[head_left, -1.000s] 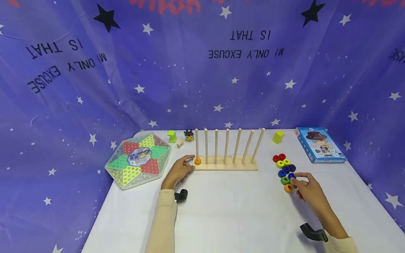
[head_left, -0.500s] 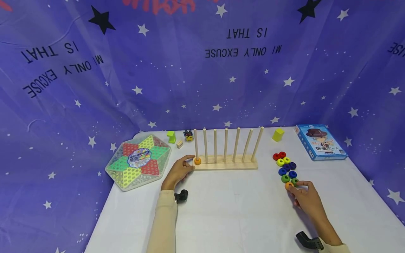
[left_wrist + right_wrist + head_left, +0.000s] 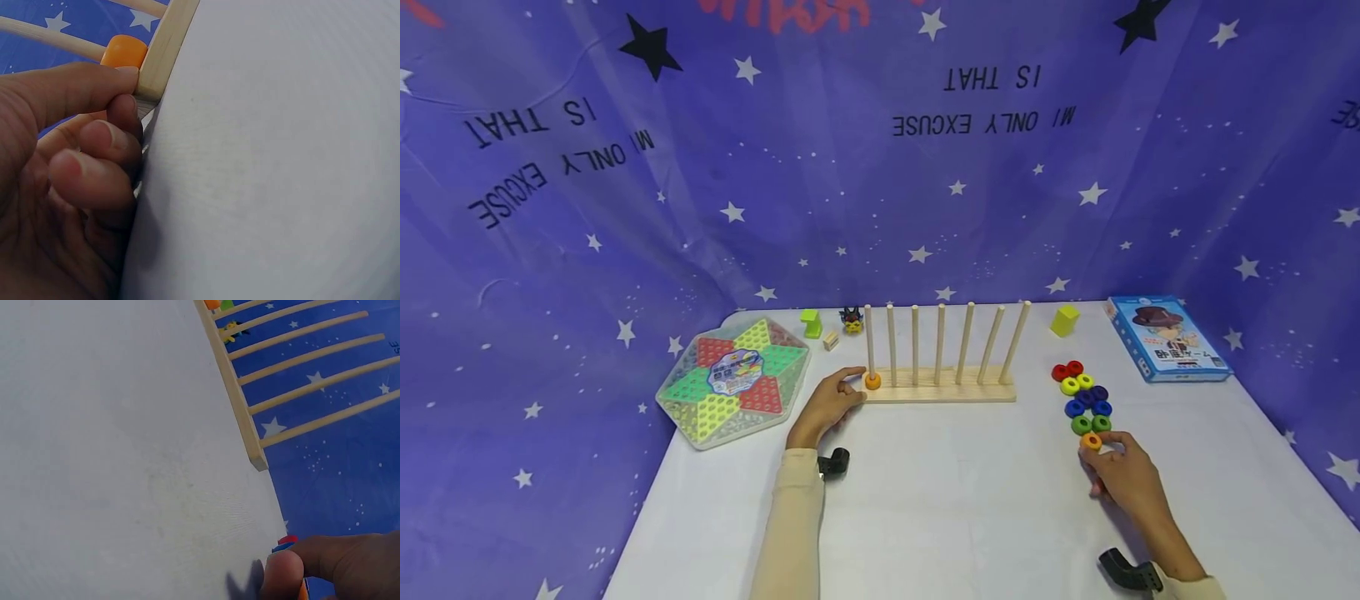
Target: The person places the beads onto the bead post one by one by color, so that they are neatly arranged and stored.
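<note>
- My left hand pinches the left end of the wooden peg stand between thumb and fingers, its other fingers bent in.
- The stand lies at the middle of the white table, seven pegs in a row; around the leftmost peg, down at the base, sits an orange ring.
- My right hand pinches a second orange ring at the near end of the rings on the right; I cannot tell whether it touches the table.
- Just beyond it lie the green rings, then blue rings, dark purple rings, yellow rings and, farthest, red rings, all in pairs.
- Far right is a blue box; to my left, a six-sided game board.
</note>
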The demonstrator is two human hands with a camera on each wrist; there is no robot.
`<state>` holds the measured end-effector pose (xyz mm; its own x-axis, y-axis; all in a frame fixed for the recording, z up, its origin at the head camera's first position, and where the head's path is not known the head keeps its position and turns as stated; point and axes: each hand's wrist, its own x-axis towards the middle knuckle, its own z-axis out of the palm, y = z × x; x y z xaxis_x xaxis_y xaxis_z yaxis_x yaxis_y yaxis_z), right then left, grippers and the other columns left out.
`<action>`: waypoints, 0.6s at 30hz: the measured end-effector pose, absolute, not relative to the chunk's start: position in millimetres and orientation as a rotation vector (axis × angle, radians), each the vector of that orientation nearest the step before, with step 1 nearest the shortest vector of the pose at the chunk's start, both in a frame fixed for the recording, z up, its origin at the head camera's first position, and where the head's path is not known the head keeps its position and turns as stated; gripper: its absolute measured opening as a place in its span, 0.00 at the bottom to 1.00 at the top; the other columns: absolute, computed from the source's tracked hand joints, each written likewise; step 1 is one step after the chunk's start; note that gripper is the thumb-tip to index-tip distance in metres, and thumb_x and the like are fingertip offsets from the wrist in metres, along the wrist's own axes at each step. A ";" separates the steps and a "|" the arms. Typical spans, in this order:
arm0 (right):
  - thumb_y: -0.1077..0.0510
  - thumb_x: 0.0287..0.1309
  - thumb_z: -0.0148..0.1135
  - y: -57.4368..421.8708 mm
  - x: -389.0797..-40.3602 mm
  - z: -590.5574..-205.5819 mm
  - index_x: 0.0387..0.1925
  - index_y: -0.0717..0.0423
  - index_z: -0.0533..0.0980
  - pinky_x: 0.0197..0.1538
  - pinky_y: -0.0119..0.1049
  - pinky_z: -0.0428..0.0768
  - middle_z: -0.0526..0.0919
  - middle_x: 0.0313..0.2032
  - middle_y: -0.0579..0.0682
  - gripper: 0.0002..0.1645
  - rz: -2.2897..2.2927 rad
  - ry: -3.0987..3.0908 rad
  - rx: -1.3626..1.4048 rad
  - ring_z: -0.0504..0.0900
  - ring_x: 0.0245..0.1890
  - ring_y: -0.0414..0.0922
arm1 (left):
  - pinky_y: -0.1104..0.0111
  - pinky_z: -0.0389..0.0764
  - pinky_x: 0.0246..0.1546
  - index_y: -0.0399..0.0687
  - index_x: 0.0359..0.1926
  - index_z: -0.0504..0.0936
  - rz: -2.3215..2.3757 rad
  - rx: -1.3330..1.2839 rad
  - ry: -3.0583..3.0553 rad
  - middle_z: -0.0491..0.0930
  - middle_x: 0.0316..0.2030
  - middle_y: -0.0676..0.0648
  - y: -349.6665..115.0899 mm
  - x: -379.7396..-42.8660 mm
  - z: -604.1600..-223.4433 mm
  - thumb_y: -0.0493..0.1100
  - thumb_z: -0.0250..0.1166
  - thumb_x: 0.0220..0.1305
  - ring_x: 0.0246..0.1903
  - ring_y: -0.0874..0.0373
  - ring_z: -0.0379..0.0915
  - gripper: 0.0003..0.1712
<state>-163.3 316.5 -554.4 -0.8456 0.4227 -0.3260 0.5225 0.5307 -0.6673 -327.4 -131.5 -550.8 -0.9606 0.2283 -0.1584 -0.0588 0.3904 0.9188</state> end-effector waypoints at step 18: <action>0.36 0.60 0.57 252.9 -202.1 -417.3 0.59 0.59 0.66 0.19 0.37 0.78 0.81 0.32 0.56 0.38 -1.244 2.969 0.201 0.81 0.19 0.46 | 0.71 0.65 0.09 0.58 0.62 0.74 1.612 0.141 2.362 0.74 0.25 0.48 -132.5 -328.1 -550.3 0.37 0.66 0.59 0.10 0.62 0.59 0.30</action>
<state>-202.1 252.9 -417.3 -0.9888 0.1464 0.0287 0.0823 0.6953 -0.7140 -328.1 -132.5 -550.3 -0.9568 0.2342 -0.1723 -0.0750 0.3736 0.9246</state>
